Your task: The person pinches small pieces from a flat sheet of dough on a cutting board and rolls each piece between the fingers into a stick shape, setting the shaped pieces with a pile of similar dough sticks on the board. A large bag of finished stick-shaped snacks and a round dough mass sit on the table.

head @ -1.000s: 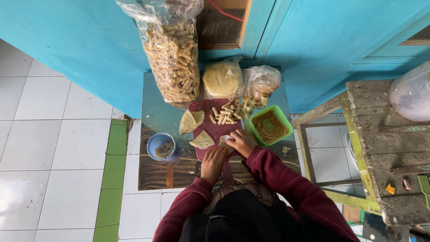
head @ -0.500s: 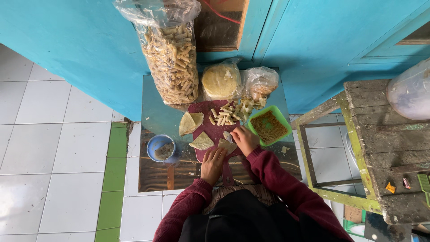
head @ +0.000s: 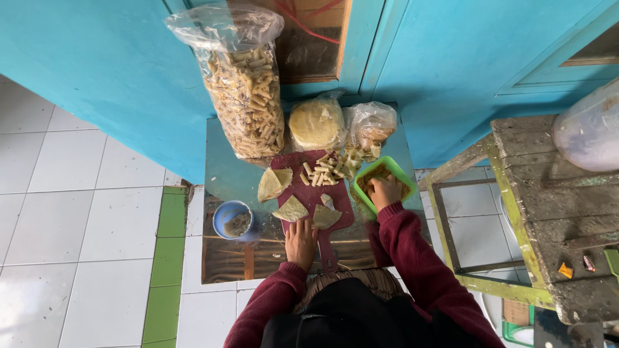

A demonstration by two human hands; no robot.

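While the left hand (head: 301, 240) rests flat by the board (head: 322, 193), the right hand (head: 385, 191) dips into the green tray (head: 361, 182).

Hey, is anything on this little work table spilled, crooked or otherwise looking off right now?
Nothing stands out. The right hand is in the green tray, the left hand rests by the dark red cutting board. Folded wrappers and small rolls lie on the board.
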